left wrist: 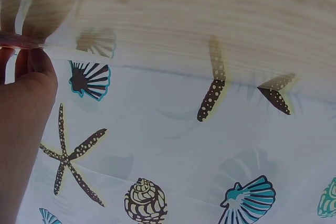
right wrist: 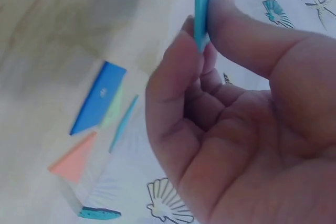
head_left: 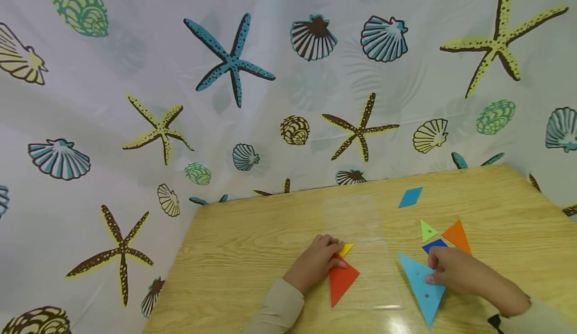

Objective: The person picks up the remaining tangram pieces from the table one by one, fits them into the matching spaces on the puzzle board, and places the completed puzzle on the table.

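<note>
My left hand point(head_left: 315, 260) rests at the left side of a clear rectangular plastic tray point(head_left: 389, 274). Its thumb lies on a red triangle point(head_left: 343, 280), and its fingers touch a small yellow piece point(head_left: 346, 250), partly covered by the hand. Between thumb and fingers, my right hand point(head_left: 455, 271) pinches a large light blue triangle point(head_left: 421, 286), right of the tray. The right wrist view shows this light blue triangle point(right wrist: 201, 11) edge-on in the pinch. Just behind that hand lies a dark blue piece point(head_left: 435, 245), partly hidden.
A light green triangle point(head_left: 427, 231) and an orange triangle point(head_left: 458, 236) lie on the wooden table point(head_left: 234, 254) beyond the right hand. Farther back is a blue rhombus point(head_left: 410, 197). A patterned curtain point(head_left: 270, 138) hangs behind the table and at its sides.
</note>
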{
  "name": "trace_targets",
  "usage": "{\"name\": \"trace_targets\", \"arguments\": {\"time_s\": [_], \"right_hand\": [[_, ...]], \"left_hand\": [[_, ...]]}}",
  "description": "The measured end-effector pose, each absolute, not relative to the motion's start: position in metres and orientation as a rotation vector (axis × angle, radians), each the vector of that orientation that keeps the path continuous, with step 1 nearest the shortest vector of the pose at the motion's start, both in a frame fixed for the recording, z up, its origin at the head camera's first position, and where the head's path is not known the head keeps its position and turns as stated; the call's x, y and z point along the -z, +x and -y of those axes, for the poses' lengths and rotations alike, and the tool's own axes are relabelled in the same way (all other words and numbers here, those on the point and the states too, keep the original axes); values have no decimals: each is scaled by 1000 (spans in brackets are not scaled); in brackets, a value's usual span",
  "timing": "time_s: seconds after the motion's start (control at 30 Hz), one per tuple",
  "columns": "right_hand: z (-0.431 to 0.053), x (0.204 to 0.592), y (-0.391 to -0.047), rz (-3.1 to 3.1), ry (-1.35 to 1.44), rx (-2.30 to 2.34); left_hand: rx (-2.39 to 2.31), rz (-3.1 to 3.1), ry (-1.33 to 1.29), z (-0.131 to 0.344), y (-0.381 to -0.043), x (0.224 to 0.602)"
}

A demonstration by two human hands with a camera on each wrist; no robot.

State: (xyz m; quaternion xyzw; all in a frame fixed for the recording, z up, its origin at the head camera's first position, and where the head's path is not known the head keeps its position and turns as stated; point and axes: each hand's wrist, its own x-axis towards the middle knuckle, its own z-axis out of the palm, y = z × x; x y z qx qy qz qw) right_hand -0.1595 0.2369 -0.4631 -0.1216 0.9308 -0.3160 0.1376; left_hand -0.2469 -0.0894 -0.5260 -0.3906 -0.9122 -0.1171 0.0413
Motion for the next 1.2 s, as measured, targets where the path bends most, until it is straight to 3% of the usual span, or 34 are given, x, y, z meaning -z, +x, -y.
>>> {"name": "trace_targets", "arguments": {"time_s": [0.67,1.0,1.2], "right_hand": [[-219,435,-147,-2796,-914,1184],[-196,439,-145,-2874,-1033,1283],[-181,450,-145,-2708,-1253,1400]], "left_hand": [[347,2796,-1202,91,-247,523],[352,2792,-1201,90,-248,525],[314,2767,-1208,91,-247,525]]}}
